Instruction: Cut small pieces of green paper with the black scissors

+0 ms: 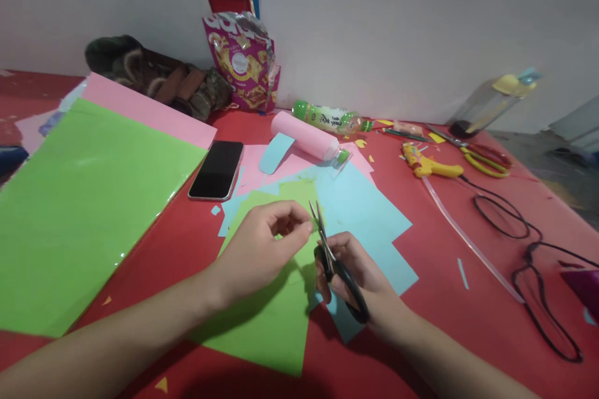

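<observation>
My left arm (135, 333) lies nearest; my left grip (266, 240) pinches left of the scissors (323, 235), whether on anything I can't tell. My right grip (358, 268) clamps the scissors, blades parted above green paper (262, 336). I'd guard those left fingers. Beyond the scissors, the bottle (322, 116) bears Chinese characters, the snack bag (241, 62) partial lettering.

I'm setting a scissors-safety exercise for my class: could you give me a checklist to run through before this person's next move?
1. Scissors held in the right hand: ok.
2. Blades closed: not ok, they stand slightly apart.
3. Left hand well away from the blades: not ok, its fingertips are close beside them.
4. Glue gun clear of both hands: ok, it lies off to the right.
5. Glue gun unplugged: cannot tell, its cable runs out of view.
</observation>
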{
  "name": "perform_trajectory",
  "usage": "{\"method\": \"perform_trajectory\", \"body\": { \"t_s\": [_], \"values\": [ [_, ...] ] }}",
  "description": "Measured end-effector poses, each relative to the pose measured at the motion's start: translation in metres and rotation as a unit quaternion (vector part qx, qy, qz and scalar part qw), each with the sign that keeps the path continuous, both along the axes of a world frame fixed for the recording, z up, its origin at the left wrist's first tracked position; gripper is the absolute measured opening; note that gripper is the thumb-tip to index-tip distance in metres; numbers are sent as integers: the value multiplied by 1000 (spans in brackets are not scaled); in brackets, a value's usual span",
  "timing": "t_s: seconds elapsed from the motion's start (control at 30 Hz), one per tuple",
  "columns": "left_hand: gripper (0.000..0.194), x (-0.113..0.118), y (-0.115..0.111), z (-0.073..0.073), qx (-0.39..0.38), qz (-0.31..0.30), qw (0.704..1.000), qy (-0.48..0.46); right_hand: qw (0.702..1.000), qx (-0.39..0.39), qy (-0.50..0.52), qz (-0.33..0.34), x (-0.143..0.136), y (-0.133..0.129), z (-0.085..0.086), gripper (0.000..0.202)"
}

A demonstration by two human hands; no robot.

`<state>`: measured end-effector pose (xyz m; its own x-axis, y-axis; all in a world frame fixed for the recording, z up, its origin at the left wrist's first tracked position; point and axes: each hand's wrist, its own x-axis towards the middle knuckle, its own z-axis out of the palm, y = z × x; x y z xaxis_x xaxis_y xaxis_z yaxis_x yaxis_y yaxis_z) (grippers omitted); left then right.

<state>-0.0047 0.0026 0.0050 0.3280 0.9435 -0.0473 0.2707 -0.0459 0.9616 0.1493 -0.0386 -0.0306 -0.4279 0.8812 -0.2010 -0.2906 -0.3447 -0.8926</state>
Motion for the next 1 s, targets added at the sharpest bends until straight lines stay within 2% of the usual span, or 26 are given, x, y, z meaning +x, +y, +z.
{"method": "perform_trajectory", "body": {
  "t_s": [0.23, 0.7, 1.0],
  "values": [
    [11, -4, 2, 3, -4, -5, 999, 32, 1000, -11, -7, 1, 0, 0, 2, 42],
    [12, -11, 9, 10, 9, -63, 995, 83, 999, -14, -26, 26, 0, 0, 5, 45],
    [13, -18, 13, 11, -15, -81, 988, 130, 998, -34, -37, 32, 1, -1, 4, 46]
  ]
}}
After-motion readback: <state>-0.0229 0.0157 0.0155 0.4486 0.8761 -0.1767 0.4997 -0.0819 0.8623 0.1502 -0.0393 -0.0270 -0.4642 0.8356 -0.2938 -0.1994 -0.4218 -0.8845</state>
